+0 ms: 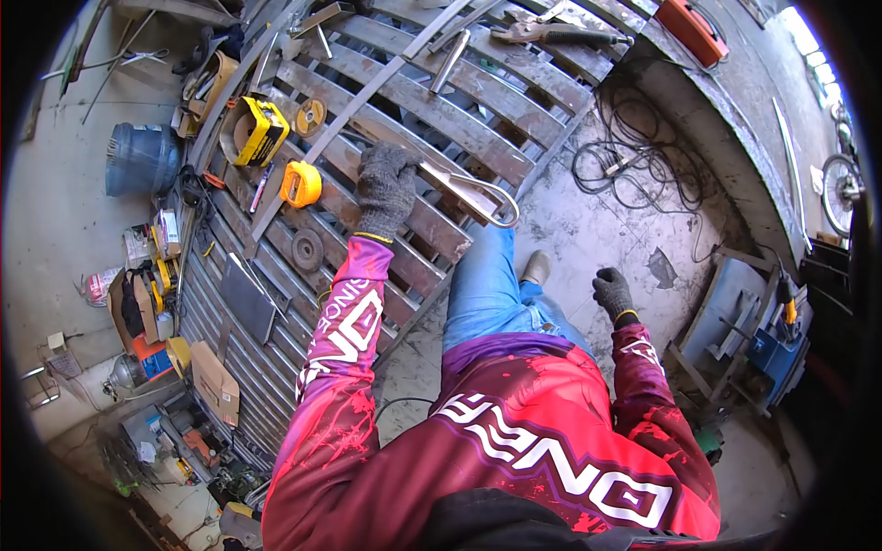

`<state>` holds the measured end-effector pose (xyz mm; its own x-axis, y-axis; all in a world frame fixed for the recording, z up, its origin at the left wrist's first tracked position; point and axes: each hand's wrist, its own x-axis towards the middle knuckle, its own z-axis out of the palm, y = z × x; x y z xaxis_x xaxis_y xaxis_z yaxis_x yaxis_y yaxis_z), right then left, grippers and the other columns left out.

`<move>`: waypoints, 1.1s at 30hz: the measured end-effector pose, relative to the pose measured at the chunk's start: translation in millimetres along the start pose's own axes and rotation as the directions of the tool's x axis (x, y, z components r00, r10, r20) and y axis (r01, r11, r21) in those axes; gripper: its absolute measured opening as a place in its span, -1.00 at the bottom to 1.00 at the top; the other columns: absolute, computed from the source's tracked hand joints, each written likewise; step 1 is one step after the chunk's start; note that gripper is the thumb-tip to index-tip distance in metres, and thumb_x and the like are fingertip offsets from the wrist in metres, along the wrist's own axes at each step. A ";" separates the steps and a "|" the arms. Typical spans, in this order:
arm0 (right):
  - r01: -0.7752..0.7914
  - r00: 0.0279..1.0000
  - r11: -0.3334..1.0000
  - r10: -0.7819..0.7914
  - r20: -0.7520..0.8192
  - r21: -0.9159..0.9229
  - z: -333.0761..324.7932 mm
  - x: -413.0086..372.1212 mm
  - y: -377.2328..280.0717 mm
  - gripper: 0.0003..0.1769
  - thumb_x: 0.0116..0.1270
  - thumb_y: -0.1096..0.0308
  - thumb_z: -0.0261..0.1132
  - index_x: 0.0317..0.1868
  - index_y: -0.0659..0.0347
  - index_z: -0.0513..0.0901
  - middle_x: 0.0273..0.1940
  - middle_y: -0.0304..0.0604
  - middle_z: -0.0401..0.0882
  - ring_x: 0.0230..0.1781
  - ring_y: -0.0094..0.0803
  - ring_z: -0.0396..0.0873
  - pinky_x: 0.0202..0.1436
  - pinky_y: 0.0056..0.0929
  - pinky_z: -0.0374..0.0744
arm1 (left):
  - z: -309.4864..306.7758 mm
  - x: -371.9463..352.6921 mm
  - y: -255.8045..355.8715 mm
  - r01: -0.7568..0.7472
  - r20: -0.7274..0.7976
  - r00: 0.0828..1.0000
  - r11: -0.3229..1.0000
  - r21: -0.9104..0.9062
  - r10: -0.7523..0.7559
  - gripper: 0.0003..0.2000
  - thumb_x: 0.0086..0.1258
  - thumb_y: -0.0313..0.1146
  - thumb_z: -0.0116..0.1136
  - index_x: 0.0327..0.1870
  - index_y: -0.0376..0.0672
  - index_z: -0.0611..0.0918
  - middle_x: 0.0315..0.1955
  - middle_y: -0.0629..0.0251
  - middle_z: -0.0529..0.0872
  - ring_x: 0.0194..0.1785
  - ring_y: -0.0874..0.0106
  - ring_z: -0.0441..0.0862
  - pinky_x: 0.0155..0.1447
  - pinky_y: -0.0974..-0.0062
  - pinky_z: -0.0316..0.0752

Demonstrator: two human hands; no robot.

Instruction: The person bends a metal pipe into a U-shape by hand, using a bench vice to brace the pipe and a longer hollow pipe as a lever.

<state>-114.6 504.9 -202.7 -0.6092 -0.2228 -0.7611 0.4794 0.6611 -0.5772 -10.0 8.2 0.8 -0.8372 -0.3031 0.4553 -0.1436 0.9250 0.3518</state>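
Observation:
My left hand, in a dark grey knit glove, is over the slatted metal table. Its fingers are closed around a shiny metal tool with a long looped end, which points right past the table's edge. Left of that hand are an orange tape measure, a yellow-and-black box and a yellow-faced disc. A grey disc lies nearer my forearm. My right hand, also gloved, hangs above the floor beside my leg. Its fingers are curled, with nothing showing in them.
A coiled black cable lies on the floor beyond my right hand. Pliers-like clamps and a short metal tube rest on the table's far part. To the right is a metal stand; a blue bucket is at the left.

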 end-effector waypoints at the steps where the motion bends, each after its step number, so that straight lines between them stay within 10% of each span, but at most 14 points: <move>1: 0.000 1.000 1.000 0.000 0.001 0.000 2.8 1.7 -6.6 -0.59 0.22 0.37 0.32 0.06 0.35 0.61 -0.26 -0.02 0.72 -0.53 -0.35 0.62 -0.43 -0.32 0.60 | 0.7 -0.4 -0.4 0.002 0.000 1.000 1.000 -0.003 -0.002 -0.89 0.12 -0.50 0.32 -0.33 -0.08 0.76 -0.31 0.21 0.72 -0.12 0.13 0.64 0.09 0.17 0.50; 27: -0.090 0.996 0.995 0.090 0.008 0.042 6.3 -5.7 2.5 -0.65 0.20 0.36 0.32 -0.01 0.31 0.62 -0.36 -0.11 0.66 -0.58 -0.37 0.61 -0.53 -0.37 0.54 | -0.5 1.1 2.2 0.013 -0.002 1.000 1.000 -0.013 -0.013 -0.87 0.13 -0.50 0.30 -0.31 -0.06 0.76 -0.28 0.21 0.73 -0.11 0.14 0.65 0.10 0.18 0.50; 31: 0.053 0.998 0.997 -0.051 0.026 -0.047 19.1 -16.3 -50.0 -0.80 0.30 0.40 0.28 -0.12 0.31 0.63 -0.36 -0.14 0.64 -0.49 -0.38 0.60 -0.46 -0.32 0.59 | -0.6 2.1 3.8 0.014 -0.022 1.000 1.000 -0.015 -0.014 -0.89 0.11 -0.50 0.33 -0.35 -0.08 0.76 -0.32 0.20 0.74 -0.13 0.13 0.66 0.08 0.18 0.51; 33: 0.417 0.906 0.885 -0.422 0.022 -0.207 27.4 -30.5 -91.1 -0.78 0.30 0.35 0.27 -0.13 0.30 0.66 -0.32 0.04 0.71 -0.33 -0.18 0.72 -0.21 -0.23 0.64 | -0.2 1.6 3.1 0.016 -0.036 0.999 0.999 -0.036 -0.017 -0.90 0.10 -0.51 0.33 -0.36 -0.09 0.76 -0.33 0.20 0.74 -0.15 0.13 0.67 0.07 0.18 0.52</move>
<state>-122.3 431.8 -135.1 -0.7407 -0.4965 -0.4527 0.0397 0.6402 -0.7672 -11.7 10.5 2.7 -0.8150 -0.3269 0.4785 -0.1375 0.9112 0.3883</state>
